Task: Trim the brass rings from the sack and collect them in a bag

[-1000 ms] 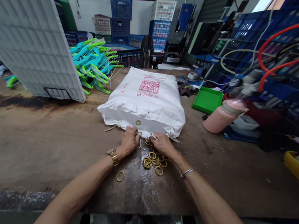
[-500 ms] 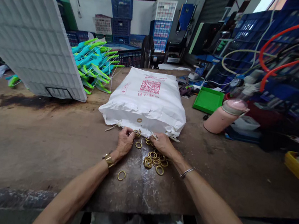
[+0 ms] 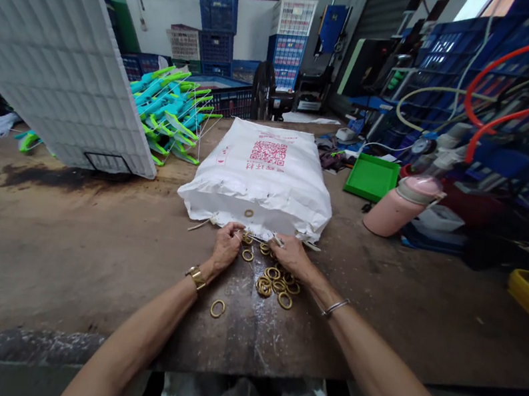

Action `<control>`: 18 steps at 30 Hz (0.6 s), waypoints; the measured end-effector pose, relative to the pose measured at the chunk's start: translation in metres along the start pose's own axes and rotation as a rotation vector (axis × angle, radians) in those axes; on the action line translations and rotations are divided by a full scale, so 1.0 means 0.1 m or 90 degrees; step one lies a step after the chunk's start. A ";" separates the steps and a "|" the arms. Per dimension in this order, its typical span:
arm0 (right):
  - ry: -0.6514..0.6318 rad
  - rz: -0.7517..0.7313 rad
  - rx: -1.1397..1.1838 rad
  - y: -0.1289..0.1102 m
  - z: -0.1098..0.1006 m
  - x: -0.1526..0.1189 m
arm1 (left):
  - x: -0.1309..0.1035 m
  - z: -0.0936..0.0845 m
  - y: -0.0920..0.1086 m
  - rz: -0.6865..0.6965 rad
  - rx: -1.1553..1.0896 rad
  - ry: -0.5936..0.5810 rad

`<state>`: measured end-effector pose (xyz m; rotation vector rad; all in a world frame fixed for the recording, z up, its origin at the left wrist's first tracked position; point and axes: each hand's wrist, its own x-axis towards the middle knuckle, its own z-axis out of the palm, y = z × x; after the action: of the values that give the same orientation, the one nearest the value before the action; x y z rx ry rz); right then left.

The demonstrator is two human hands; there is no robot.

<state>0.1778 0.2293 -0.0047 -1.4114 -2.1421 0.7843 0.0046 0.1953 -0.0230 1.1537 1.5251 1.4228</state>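
Left hand (image 3: 227, 246): grip too small to tell. Panel (image 3: 66, 50): top cut off.

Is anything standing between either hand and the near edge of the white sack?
Nothing visible does: the left hand and right hand are both at the near edge of the white sack. A few rings lie between the hands, not blocking either.

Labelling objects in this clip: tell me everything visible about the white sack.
The white sack lies on its broad side on the brown table, bulging, creased along its near end. It looks like woven plastic, with a red square code and red lettering on top. Pale strips stick out near both front corners. A brass-coloured ring shows at the near end. The left hand and right hand are at that edge; their exact grip is unclear.
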 end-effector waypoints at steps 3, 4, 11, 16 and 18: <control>0.019 -0.022 0.020 -0.04 -0.04 -0.02 | 0.04 0.06 0.01 -0.015 -0.027 0.012; 0.018 -0.026 0.016 -0.06 -0.06 -0.02 | 0.06 0.09 0.01 -0.020 -0.037 0.017; -0.046 -0.035 -0.146 -0.15 -0.15 -0.05 | 0.14 0.21 0.03 -0.056 -0.120 0.068; -0.049 -0.042 -0.179 -0.11 -0.11 -0.07 | 0.14 0.23 0.01 -0.080 -0.165 0.103; -0.061 -0.047 -0.168 -0.10 -0.12 -0.09 | 0.13 0.22 0.01 -0.077 -0.170 0.114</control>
<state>0.1824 0.2202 0.0105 -1.4368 -2.4286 0.5683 0.0213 0.2152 -0.0241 0.7793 1.4445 1.6239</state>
